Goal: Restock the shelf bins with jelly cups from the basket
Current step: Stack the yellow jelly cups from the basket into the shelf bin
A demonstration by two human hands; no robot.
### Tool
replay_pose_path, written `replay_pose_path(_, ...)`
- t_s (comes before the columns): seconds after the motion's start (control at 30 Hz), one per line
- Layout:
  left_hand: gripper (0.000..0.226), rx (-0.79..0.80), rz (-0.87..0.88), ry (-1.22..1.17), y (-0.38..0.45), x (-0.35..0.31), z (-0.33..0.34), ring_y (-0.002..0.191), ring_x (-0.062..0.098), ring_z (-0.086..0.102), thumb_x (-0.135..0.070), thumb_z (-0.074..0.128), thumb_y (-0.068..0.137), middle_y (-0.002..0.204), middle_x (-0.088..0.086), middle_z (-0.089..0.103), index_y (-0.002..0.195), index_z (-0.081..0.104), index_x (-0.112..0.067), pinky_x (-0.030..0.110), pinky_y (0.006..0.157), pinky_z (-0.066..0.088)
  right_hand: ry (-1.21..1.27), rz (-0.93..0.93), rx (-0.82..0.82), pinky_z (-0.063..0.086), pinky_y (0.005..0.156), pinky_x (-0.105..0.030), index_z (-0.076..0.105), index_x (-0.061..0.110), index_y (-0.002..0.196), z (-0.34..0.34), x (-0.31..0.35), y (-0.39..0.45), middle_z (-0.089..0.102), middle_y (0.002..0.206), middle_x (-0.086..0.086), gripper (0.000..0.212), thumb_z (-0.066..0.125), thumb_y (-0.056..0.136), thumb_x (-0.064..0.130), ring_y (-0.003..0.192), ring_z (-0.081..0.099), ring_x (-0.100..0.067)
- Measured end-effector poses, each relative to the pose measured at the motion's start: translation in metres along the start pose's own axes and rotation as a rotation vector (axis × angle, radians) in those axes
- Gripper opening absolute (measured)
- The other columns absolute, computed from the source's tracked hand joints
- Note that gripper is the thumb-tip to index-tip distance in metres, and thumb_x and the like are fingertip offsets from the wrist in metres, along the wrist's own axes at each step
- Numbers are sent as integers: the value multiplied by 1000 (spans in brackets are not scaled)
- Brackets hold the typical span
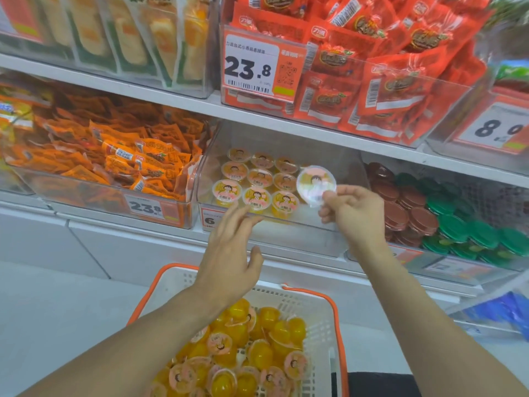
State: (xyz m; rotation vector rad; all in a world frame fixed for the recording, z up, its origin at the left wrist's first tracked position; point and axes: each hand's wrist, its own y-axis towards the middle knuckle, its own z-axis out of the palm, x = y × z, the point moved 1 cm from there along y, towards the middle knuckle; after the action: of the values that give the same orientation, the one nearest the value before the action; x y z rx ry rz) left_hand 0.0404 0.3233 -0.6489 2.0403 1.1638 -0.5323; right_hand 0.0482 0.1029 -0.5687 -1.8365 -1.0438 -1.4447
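A clear shelf bin point(329, 224) in the middle row holds several yellow jelly cups point(259, 179) standing in neat rows on its left side. My right hand point(353, 214) pinches one jelly cup point(316, 183) by its rim, lid facing me, over the bin's bare right part. My left hand point(232, 250) hovers with fingers straight just in front of the bin's front edge, holding nothing. Below, a white basket point(317, 308) with orange handles holds a pile of several more jelly cups point(243, 356).
Left of the jelly bin is a bin of orange snack packets point(114, 159); right of it a bin of brown and green round-lidded cups point(429, 207). The shelf above carries red packets point(386, 67) and a 23.8 price tag point(252, 67). White cabinet fronts point(57, 242) lie below.
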Motion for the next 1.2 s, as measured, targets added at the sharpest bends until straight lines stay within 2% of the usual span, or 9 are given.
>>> replay_pose_path(0.17,53,63,22,152,0,12,5,151,25,13,-17,58,83,156,6,30,135,50,-15,44,121,20,-420,267,-15,59,53,-33,74,0,72,5,-33,60,67,51,-7,8,71,64,1,47,63,-19)
replay_pose_path(0.23,44,54,29,153,1,14,5,151,25,14,-15,60,83,156,6,31,128,56,-15,42,120,20,-499,362,15,49,41,-24,72,-3,74,11,-42,67,67,56,-10,8,71,66,-4,42,61,-17)
replay_pose_path(0.37,27,49,19,135,1,17,6,151,23,13,-15,60,82,157,6,32,110,63,-17,40,119,18,-561,418,29,45,38,-26,60,2,68,19,-38,70,65,73,-15,17,71,73,-10,52,60,-21)
replay_pose_path(0.47,20,63,10,126,1,16,4,152,21,10,-18,58,83,158,6,30,102,62,-19,40,119,18,-693,413,58,45,55,-28,64,1,85,22,-35,66,63,93,-16,3,66,84,-1,81,64,-27)
replay_pose_path(0.53,17,65,8,120,0,15,3,152,20,9,-18,59,83,159,5,29,100,62,-19,40,119,19,-743,399,56,46,70,-28,65,-3,107,24,-37,67,63,109,-17,19,62,90,4,104,65,-30)
replay_pose_path(0.63,15,73,17,124,0,15,1,153,19,8,-19,57,82,160,3,28,97,60,-20,42,119,20,-800,382,42,49,82,-31,63,-6,115,27,-36,65,64,123,-20,26,60,92,6,114,63,-31)
replay_pose_path(0.8,12,81,15,124,0,14,1,153,19,6,-21,54,82,160,4,27,93,59,-21,44,117,22,-855,389,91,49,76,-31,64,-4,114,27,-37,66,65,119,-19,27,61,91,8,106,64,-31)
replay_pose_path(1.07,11,91,2,156,1,13,3,153,15,0,-18,63,82,162,4,23,92,61,-21,43,117,23,-841,431,199,52,60,-33,74,2,85,29,-42,74,73,86,-10,8,67,83,4,72,64,-24)
replay_pose_path(1.2,10,87,20,171,0,13,5,153,19,2,-18,62,81,161,7,24,90,61,-20,46,116,25,-831,430,216,57,74,-34,65,7,62,29,-41,74,71,79,-8,24,66,86,3,72,65,-22)
